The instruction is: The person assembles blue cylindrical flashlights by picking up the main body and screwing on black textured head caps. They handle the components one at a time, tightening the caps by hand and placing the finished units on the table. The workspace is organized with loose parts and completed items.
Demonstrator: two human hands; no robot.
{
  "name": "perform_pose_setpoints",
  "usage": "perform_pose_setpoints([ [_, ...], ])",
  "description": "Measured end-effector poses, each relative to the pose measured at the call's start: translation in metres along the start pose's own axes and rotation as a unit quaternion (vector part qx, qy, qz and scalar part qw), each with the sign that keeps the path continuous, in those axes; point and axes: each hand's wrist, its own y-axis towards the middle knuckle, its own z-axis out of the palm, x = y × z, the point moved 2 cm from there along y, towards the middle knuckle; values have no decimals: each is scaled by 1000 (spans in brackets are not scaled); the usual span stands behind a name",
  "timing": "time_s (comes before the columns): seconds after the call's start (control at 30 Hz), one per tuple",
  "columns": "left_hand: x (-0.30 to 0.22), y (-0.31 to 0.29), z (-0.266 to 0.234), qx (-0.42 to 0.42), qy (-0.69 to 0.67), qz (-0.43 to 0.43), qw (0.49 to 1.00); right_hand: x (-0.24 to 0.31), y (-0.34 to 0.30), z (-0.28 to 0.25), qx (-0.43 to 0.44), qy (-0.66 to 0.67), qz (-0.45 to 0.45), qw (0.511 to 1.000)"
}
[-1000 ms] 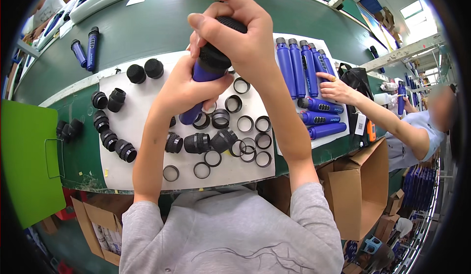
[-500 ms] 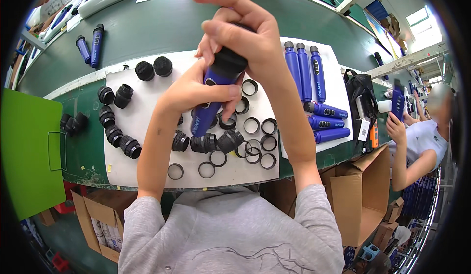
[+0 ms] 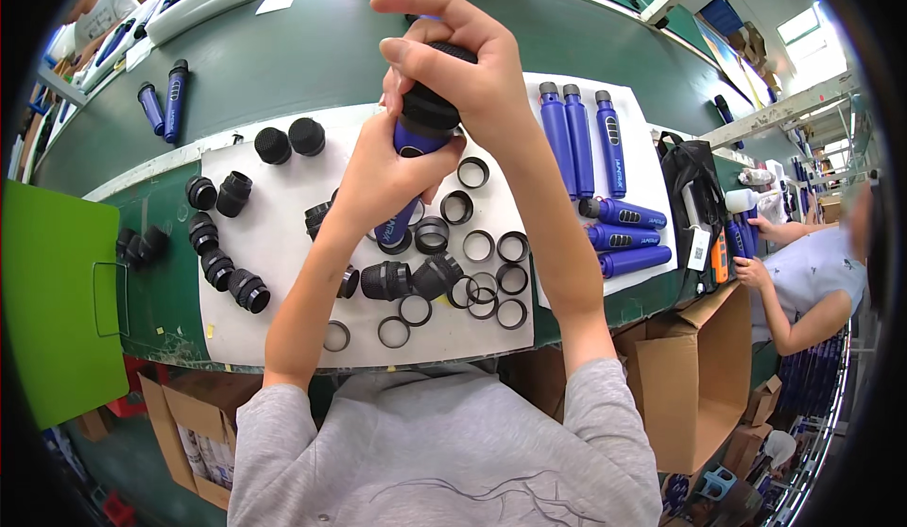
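Between my two hands, above the white sheet, is a blue microphone with a black head. My left hand is wrapped around its blue body. Around the black microphone head my right hand is closed, with its index finger stretched out to the left. Below the hands lie several black mesh microphone heads and loose black rings. More black heads form a curve at the left of the sheet, and a pair stands behind them.
Several blue microphone bodies lie on the right sheet, beside a black bag. Two microphones lie at the far left. A green panel stands left. Open cardboard boxes flank me below the table edge. A co-worker handles blue microphones at right.
The microphone has turned more upright and my left hand has moved up along it, closer to the right hand. The co-worker at right has lowered a blue microphone.
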Motion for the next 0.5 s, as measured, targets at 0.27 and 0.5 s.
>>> perform_pose_setpoints([
  [0.27, -4, 5, -20, -62, -92, 39, 993, -14, 5, -5, -39, -122, -68, 989],
  [0.5, -13, 9, -45, -212, -212, 79, 951, -28, -1, 0, -14, -260, 87, 961],
])
